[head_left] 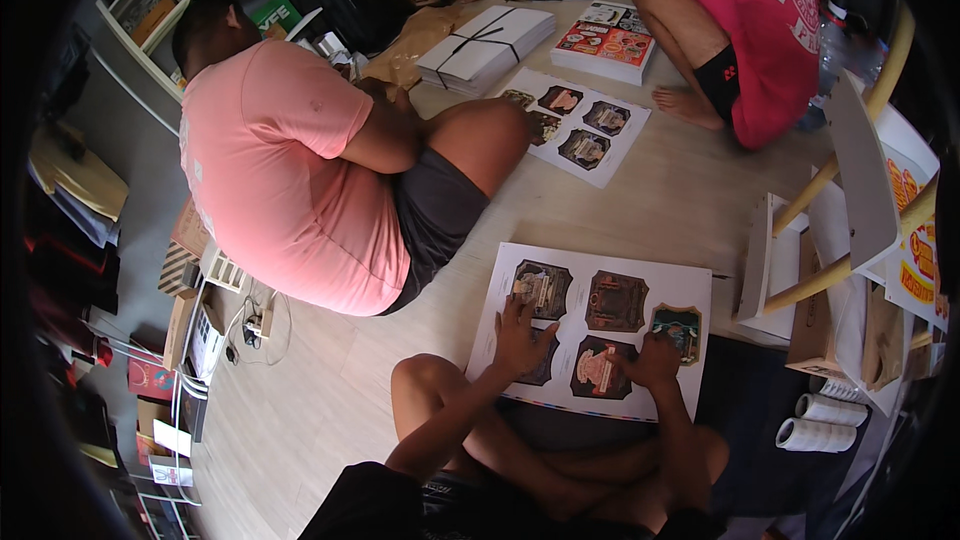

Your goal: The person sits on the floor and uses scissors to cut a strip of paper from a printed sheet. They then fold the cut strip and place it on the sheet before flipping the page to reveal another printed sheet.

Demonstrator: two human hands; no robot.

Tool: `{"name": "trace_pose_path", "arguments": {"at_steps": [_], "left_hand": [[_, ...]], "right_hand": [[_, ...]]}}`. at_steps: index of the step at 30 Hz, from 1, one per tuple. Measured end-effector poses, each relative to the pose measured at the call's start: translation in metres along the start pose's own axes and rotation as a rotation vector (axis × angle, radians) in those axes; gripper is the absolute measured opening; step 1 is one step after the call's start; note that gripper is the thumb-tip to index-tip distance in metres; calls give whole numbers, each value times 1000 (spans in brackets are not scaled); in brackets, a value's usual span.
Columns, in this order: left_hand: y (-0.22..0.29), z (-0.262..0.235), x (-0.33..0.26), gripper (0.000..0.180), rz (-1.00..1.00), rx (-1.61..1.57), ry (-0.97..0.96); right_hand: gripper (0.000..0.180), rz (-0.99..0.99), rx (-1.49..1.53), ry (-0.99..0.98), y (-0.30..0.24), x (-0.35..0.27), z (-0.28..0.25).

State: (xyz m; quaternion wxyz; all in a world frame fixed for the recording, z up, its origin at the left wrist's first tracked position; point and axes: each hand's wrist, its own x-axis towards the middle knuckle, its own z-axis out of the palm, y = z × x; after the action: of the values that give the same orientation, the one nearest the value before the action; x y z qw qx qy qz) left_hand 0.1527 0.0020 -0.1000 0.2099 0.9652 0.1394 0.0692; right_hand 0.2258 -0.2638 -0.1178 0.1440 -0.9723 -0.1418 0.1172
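Note:
A large white printed sheet (690,285) with several dark shaped panels lies on the wooden floor in front of my crossed legs. My left hand (520,337) presses flat on the sheet's left side, fingers spread toward the upper left panel (541,288). At the lower right of the sheet, my right hand (655,355) rests on a panel, fingers curled at the edge of a teal cut-out piece (680,325). Whether it grips that piece is unclear.
A person in a pink shirt (270,160) sits to the left beside another printed sheet (580,125). A person in a red shirt (760,30) sits at the far right. Tied white stacks (487,45), printed stacks (606,40), paper rolls (815,422) and shelves surround us.

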Motion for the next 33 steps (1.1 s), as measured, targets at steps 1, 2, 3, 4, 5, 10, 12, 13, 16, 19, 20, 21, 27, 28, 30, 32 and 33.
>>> {"name": "trace_pose_path", "arguments": {"at_steps": [1,2,3,4,5,10,12,13,16,19,20,21,27,28,30,32,33], "left_hand": [[-1,7,-1,68,-6,3,-12],[-2,14,-1,71,-12,6,-22],[-4,18,-1,73,-17,11,-32],[-7,21,-2,80,-20,72,-74],[-10,24,-4,80,-7,99,-68],[-9,23,-6,82,27,203,-55],[-7,19,-7,82,27,207,-51],[-8,19,-6,82,36,215,-34],[-4,20,-8,81,53,217,-13],[-1,20,-6,80,46,198,-6],[-2,21,-7,79,44,201,-8],[-3,21,-5,79,45,210,-1],[-4,23,-5,80,46,202,-9],[-4,23,-5,80,48,199,-5],[-6,24,-4,80,46,188,-2],[-6,24,-4,80,39,176,-10],[-4,22,-5,80,32,175,-16]], "right_hand": [[92,1,-6,-7,1,0,0],[92,1,-4,-2,1,-1,2],[92,1,0,5,2,-1,3],[92,0,3,12,2,-1,4],[92,-6,1,16,2,0,4],[91,-10,21,12,-1,-1,3],[91,-12,51,9,-4,-3,-1],[91,-9,62,6,-4,-3,-1],[84,-75,33,141,1,-5,6],[84,-72,42,134,3,-2,8],[85,-47,49,71,3,-2,7],[87,-23,43,32,0,0,2],[87,9,25,-42,-3,1,-5],[87,13,22,-45,-4,1,-7],[85,21,11,-36,-5,2,-6],[84,30,-4,-9,-3,0,-1],[83,24,6,-17,-4,1,-2]]}}
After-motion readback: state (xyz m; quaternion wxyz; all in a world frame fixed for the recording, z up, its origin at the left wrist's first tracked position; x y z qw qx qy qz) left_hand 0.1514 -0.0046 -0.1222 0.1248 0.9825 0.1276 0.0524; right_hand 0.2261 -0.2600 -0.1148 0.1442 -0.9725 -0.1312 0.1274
